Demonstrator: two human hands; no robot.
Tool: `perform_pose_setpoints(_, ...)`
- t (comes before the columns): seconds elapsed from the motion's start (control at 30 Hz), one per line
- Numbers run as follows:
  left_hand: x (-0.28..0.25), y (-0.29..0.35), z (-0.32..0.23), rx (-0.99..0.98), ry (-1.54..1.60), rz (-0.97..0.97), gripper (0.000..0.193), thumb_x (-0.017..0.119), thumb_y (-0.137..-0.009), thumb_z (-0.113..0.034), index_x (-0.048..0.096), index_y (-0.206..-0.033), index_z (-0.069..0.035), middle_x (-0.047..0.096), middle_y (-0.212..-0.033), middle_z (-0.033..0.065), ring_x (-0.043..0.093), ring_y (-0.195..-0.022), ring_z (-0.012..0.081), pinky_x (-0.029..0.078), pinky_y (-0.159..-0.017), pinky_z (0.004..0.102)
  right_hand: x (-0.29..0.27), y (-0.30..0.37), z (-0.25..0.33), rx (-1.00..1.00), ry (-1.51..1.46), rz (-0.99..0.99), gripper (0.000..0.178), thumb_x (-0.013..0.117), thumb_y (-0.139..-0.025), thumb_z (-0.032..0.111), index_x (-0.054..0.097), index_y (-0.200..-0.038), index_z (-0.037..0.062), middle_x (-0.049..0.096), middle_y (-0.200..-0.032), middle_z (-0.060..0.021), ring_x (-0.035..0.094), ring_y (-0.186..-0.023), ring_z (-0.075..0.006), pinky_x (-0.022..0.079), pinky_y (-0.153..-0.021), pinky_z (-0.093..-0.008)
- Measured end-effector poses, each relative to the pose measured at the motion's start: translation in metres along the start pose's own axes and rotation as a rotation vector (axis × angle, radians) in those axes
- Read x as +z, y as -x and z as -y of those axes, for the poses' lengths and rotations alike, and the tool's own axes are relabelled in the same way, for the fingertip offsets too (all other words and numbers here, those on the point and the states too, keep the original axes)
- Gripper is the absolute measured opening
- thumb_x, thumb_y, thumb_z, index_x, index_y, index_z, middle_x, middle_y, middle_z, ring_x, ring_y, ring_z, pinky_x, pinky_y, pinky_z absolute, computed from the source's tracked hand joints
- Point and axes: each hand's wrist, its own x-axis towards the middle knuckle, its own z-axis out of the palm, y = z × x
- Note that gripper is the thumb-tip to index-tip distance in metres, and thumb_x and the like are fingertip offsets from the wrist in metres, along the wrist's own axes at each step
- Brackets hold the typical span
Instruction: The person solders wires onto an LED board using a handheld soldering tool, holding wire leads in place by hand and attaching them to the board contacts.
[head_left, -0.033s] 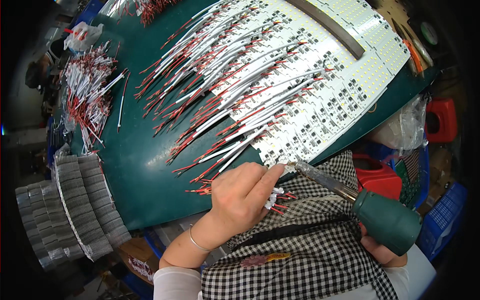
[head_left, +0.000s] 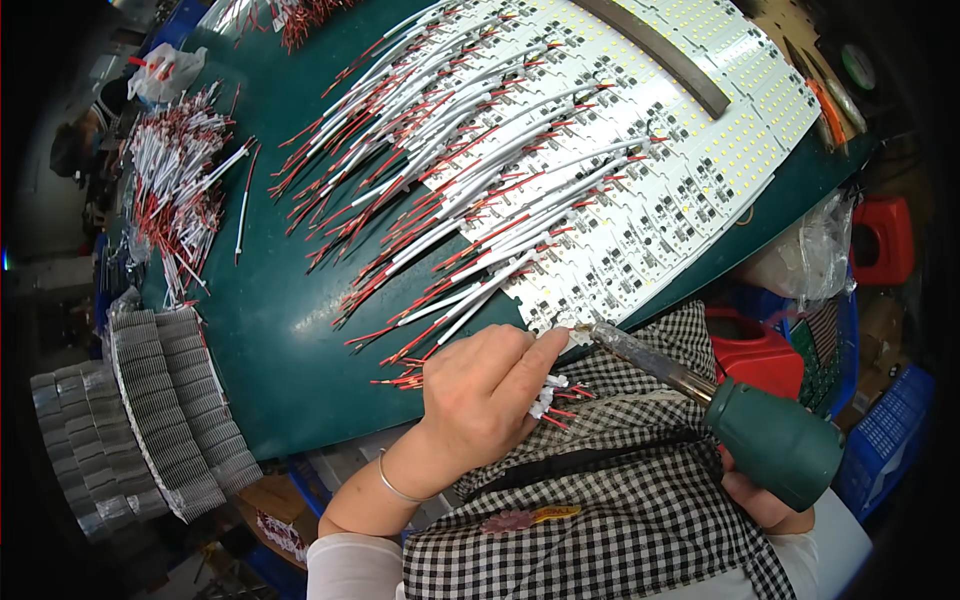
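Observation:
My left hand (head_left: 478, 388) is closed around a small bundle of red and white wires (head_left: 552, 404), whose ends stick out on both sides of the fist. Its thumb and forefinger pinch together at the near corner of the white LED circuit boards (head_left: 640, 262); what lies between the fingertips is too small to make out. A soldering iron (head_left: 775, 440) with a fat green handle is gripped by my right hand (head_left: 752, 498), which the handle partly hides. The iron's tip reaches the board corner beside my left fingertips. Rows of red and white wires (head_left: 470, 215) stretch leftward from the boards.
A dark curved bar (head_left: 665, 55) lies across the boards on the green table (head_left: 300, 330). Loose wires (head_left: 175, 185) are heaped at the left, above stacked grey ribbed strips (head_left: 180, 410). Tools with orange handles (head_left: 830, 115) rest far right; a red stool (head_left: 755, 355) stands below.

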Motion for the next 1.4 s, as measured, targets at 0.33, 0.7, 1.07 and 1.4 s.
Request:
perform_pose_setpoints(0.33, -0.002, -0.002, -0.002, 0.020, -0.051, 0.021, 0.043, 0.072, -0.059, -0.004, 0.069, -0.102, 0.000, 0.061, -0.073, 0.0081, 0.058, -0.058, 0.0193, 0.044, -0.048, 0.0298, 0.010, -0.034, 0.049, 0.124, -0.810, -0.352, 0.067, 0.076, -0.067, 0.009, 0.043, -0.117, -0.0195, 0.059, -0.096, -0.0223, 0.052, -0.040, -0.0166, 0.046, -0.034, -0.0283)
perform_pose_setpoints(0.7, -0.015, -0.004, -0.008, -0.137, 0.026, -0.218, 0.023, 0.065, -0.087, -0.005, 0.064, -0.109, 0.002, 0.058, -0.078, 0.0095, 0.056, -0.068, 0.0201, 0.045, -0.060, 0.0294, 0.013, -0.042, 0.039, -0.005, -0.854, -0.440, 0.068, 0.079, -0.068, 0.011, 0.043, -0.118, -0.0186, 0.052, -0.059, -0.0098, 0.051, -0.041, -0.0145, 0.045, -0.036, -0.0262)
perform_pose_setpoints(1.07, -0.005, -0.017, -0.013, -0.215, 0.058, -0.034, 0.033, 0.068, -0.069, 0.013, 0.068, -0.099, -0.001, 0.059, -0.073, 0.0082, 0.058, -0.060, 0.0177, 0.047, -0.054, 0.0281, 0.010, -0.042, 0.034, 0.026, -0.870, -0.384, 0.066, 0.077, -0.067, 0.006, 0.044, -0.118, -0.0189, 0.054, -0.062, -0.0124, 0.052, -0.042, -0.0156, 0.046, -0.038, -0.0257)
perform_pose_setpoints(1.4, 0.001, -0.018, -0.009, -0.086, -0.108, -0.090, 0.044, 0.066, -0.063, 0.005, 0.070, -0.106, -0.005, 0.055, -0.072, 0.0040, 0.053, -0.054, 0.0168, 0.042, -0.045, 0.0300, 0.009, -0.040, 0.032, 0.068, -0.849, -0.335, 0.064, 0.076, -0.065, 0.004, 0.047, -0.118, -0.0188, 0.060, -0.080, -0.0180, 0.053, -0.045, -0.0159, 0.047, -0.041, -0.0267)
